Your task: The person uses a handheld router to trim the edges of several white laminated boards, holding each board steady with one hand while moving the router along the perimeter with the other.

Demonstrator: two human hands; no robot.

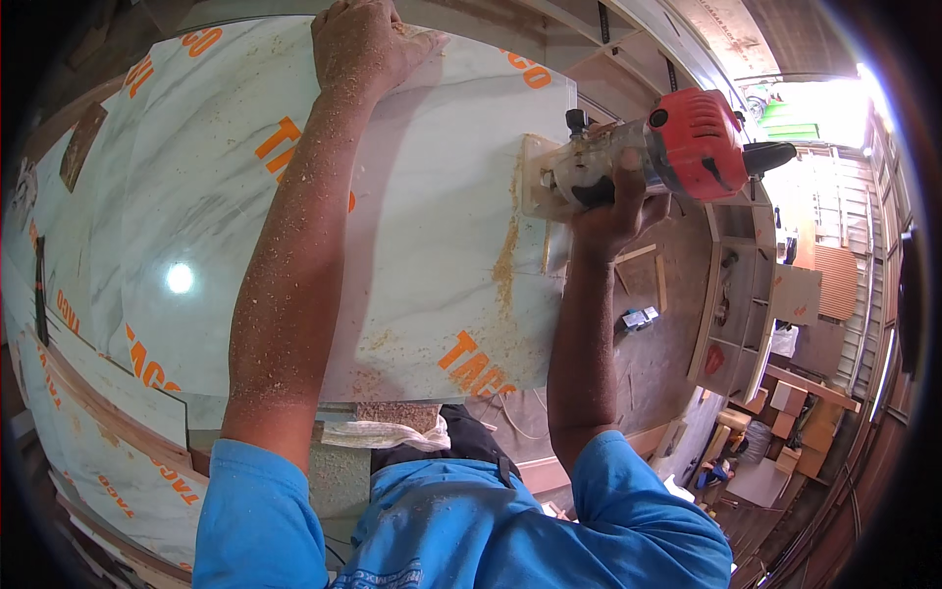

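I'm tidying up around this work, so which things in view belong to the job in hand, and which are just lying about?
In use:
red router, gripped by the right hand
marble-patterned panel, left hand at its far edge

Apparently just lying about:
wood offcuts, lower right
brown corrugated sheet, far right
small blue-and-white object, below the router in the picture

My board [432, 294] was white with soft grey marble veining, and orange lettering [469, 363] repeated across it. My power tool [692, 142] had a red housing, a black tail end [768, 157], a black knob [577, 120] and a cloudy see-through base [538, 187]. Sawdust [506, 260] was tan, streaked on the board, speckled over my forearms [294, 265]. My shirt [481, 520] was bright blue with a small pale print; my trousers [469, 432] were black. Cloth [392, 432] was off-white, floor [677, 260] dull grey-brown, ribbed panel [836, 282] orange-brown.
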